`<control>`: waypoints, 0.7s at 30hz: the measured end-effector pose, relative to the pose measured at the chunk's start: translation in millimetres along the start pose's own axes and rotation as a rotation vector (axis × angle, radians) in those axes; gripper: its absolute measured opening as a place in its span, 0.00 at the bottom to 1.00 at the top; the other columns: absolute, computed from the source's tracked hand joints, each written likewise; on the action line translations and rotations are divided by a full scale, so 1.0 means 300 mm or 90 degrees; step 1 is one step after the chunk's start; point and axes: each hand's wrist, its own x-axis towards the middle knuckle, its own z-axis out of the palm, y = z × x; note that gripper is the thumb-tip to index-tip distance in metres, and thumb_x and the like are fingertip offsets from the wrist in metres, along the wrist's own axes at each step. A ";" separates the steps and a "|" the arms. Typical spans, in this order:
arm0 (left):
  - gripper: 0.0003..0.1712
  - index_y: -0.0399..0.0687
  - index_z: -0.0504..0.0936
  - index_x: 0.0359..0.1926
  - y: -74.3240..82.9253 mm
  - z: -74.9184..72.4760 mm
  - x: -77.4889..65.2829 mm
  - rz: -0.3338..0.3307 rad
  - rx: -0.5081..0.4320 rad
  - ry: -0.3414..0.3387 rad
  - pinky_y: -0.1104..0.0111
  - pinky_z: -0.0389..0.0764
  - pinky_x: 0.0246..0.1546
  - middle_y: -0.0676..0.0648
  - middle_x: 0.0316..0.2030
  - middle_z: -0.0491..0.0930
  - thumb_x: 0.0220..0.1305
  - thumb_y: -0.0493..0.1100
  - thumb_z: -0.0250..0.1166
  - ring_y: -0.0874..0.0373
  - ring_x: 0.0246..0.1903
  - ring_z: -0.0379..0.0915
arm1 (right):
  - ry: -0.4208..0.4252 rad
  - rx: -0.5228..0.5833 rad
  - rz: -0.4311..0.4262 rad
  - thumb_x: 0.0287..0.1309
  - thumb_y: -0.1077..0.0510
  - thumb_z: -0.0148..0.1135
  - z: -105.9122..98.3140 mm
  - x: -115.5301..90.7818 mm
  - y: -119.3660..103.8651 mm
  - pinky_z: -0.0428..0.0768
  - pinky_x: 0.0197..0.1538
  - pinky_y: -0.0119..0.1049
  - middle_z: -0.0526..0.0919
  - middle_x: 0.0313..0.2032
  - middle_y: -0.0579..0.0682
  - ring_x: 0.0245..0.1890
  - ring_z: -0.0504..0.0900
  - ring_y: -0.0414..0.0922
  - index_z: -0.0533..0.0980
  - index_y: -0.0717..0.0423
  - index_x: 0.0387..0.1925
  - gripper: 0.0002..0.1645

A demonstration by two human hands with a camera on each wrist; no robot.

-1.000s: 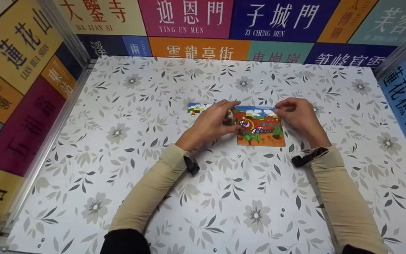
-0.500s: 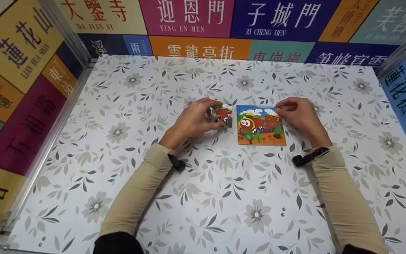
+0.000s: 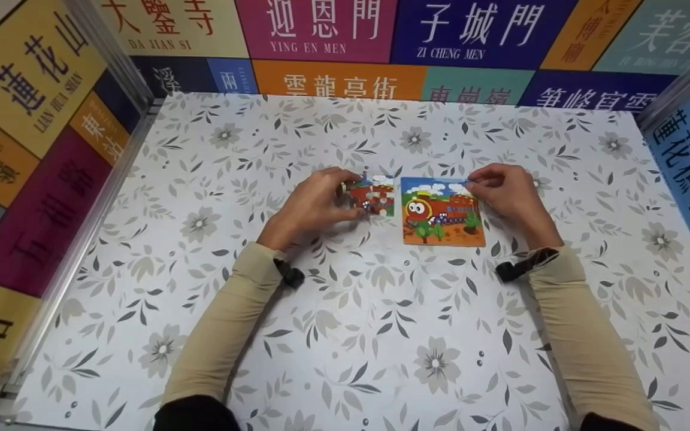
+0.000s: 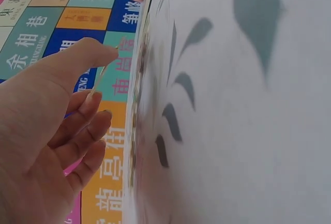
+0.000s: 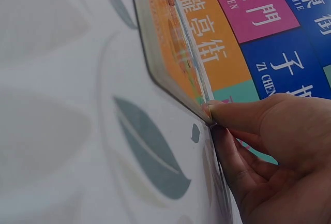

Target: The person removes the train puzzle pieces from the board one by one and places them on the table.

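Observation:
A square train picture board [image 3: 443,211], with a red smiling engine under clouds, lies on the flowered table. My right hand [image 3: 504,193] pinches its upper right corner between thumb and fingers; the right wrist view shows the thumb on top of the board's edge. To the left lie small jigsaw pieces [image 3: 376,196] with a similar red train picture, partly covered by my left hand [image 3: 315,203]. The left wrist view shows a thin puzzle piece [image 4: 98,81], seen edge-on, pinched between my left thumb and index finger. Its picture is hidden there.
The white table [image 3: 345,347] with grey leaves and flowers spreads around both hands. Panels with large characters [image 3: 324,30] stand upright along its back and sides. A black camera strap [image 3: 527,266] sits on the right wrist.
My left hand has moved left off the picture board, uncovering the engine's face and the small pieces beside it. The right hand stays at the board's corner.

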 end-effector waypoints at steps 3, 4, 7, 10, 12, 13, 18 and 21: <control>0.35 0.47 0.85 0.66 -0.016 -0.005 -0.010 0.006 0.001 -0.014 0.60 0.81 0.46 0.49 0.52 0.86 0.60 0.54 0.80 0.55 0.45 0.79 | -0.004 -0.001 0.008 0.71 0.45 0.72 -0.001 0.002 0.000 0.78 0.48 0.28 0.89 0.53 0.58 0.50 0.85 0.45 0.86 0.52 0.57 0.20; 0.35 0.47 0.85 0.66 -0.021 -0.007 -0.013 0.009 0.001 -0.018 0.60 0.81 0.47 0.49 0.53 0.86 0.59 0.54 0.79 0.55 0.46 0.79 | -0.005 -0.001 0.011 0.71 0.45 0.72 -0.001 0.002 0.000 0.78 0.48 0.28 0.89 0.53 0.57 0.50 0.85 0.46 0.86 0.52 0.57 0.21; 0.34 0.47 0.85 0.65 -0.031 -0.013 -0.020 0.012 0.006 -0.029 0.58 0.82 0.53 0.49 0.54 0.86 0.59 0.53 0.79 0.55 0.49 0.79 | -0.007 0.000 0.017 0.71 0.45 0.72 -0.003 0.001 0.000 0.78 0.48 0.29 0.89 0.54 0.57 0.50 0.85 0.45 0.86 0.51 0.57 0.21; 0.33 0.47 0.85 0.65 -0.034 -0.016 -0.023 0.011 0.011 -0.041 0.57 0.82 0.56 0.48 0.55 0.86 0.60 0.52 0.78 0.55 0.51 0.79 | -0.007 0.003 0.018 0.71 0.45 0.72 -0.003 0.000 0.002 0.78 0.48 0.29 0.89 0.54 0.57 0.50 0.85 0.46 0.86 0.51 0.57 0.21; 0.33 0.47 0.85 0.64 -0.035 -0.017 -0.024 0.009 0.013 -0.051 0.57 0.82 0.55 0.49 0.54 0.86 0.59 0.52 0.77 0.55 0.50 0.79 | -0.007 0.004 0.017 0.71 0.45 0.72 -0.003 0.000 0.002 0.78 0.48 0.29 0.89 0.54 0.57 0.50 0.85 0.46 0.86 0.51 0.57 0.21; 0.33 0.47 0.85 0.64 -0.035 -0.018 -0.024 0.005 0.012 -0.057 0.57 0.82 0.54 0.49 0.53 0.86 0.60 0.53 0.77 0.56 0.49 0.79 | -0.008 0.004 0.017 0.71 0.45 0.72 -0.003 0.001 0.002 0.78 0.48 0.29 0.89 0.54 0.57 0.50 0.85 0.46 0.86 0.51 0.57 0.21; 0.33 0.48 0.83 0.66 -0.040 -0.021 -0.026 -0.010 -0.003 -0.076 0.59 0.83 0.49 0.51 0.45 0.86 0.62 0.53 0.76 0.57 0.43 0.81 | -0.011 0.007 0.028 0.71 0.45 0.73 0.000 0.004 0.001 0.78 0.50 0.32 0.89 0.52 0.55 0.48 0.85 0.43 0.86 0.50 0.57 0.20; 0.33 0.47 0.83 0.68 -0.045 -0.021 -0.026 0.006 0.013 -0.076 0.58 0.81 0.50 0.49 0.46 0.85 0.65 0.53 0.76 0.56 0.45 0.79 | -0.008 0.004 0.022 0.71 0.45 0.73 0.001 0.006 0.004 0.78 0.49 0.31 0.89 0.51 0.54 0.46 0.84 0.40 0.86 0.50 0.57 0.20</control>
